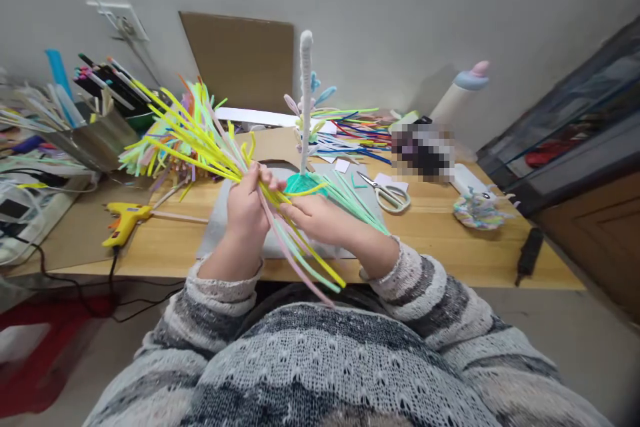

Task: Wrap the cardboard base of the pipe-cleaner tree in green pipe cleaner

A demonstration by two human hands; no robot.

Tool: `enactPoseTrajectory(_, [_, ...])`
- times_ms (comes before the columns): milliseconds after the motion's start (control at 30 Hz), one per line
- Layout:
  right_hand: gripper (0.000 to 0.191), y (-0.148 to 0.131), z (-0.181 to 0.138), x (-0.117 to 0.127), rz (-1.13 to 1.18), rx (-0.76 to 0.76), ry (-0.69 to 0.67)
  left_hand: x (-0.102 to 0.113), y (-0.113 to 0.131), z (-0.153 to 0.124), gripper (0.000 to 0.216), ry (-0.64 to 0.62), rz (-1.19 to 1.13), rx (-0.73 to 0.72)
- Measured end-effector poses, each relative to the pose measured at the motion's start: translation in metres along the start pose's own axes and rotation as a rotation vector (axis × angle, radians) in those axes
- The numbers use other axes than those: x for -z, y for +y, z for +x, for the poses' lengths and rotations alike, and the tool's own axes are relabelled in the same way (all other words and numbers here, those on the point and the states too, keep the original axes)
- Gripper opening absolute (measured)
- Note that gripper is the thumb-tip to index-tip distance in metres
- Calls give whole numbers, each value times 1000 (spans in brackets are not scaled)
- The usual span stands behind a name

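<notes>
My left hand (249, 208) is closed round a thick bundle of pipe cleaners (193, 137), mostly yellow, green and pink; their ends fan out up and to the left and stick out below my wrists. My right hand (320, 217) pinches one strand at the bundle's middle, fingers pressed together. Just behind my hands stands a pipe-cleaner figure (305, 107) with a tall white stem on a teal base.
On the wooden table (450, 247): a yellow glue gun (123, 220) at left, scissors (387, 193) at right, loose coloured pipe cleaners (355, 127) at the back, a pen holder (100, 127) at far left, a small woven piece (477, 208), a black object (529, 250) near the right edge.
</notes>
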State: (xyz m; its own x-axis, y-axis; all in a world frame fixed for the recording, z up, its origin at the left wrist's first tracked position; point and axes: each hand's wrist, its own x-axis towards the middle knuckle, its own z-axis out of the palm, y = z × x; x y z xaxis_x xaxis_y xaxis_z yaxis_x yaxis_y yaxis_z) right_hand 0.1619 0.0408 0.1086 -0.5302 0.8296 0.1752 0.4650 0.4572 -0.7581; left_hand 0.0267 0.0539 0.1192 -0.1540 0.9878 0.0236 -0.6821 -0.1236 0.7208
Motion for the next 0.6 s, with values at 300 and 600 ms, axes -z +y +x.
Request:
enactPoseTrajectory(300, [19,89,-40,29,82,-240,198,33,45,0,35,195,-128,-55])
enactPoseTrajectory(600, [16,96,-50,30,-133,-314,366,32,7,-20,25,199,-103,58])
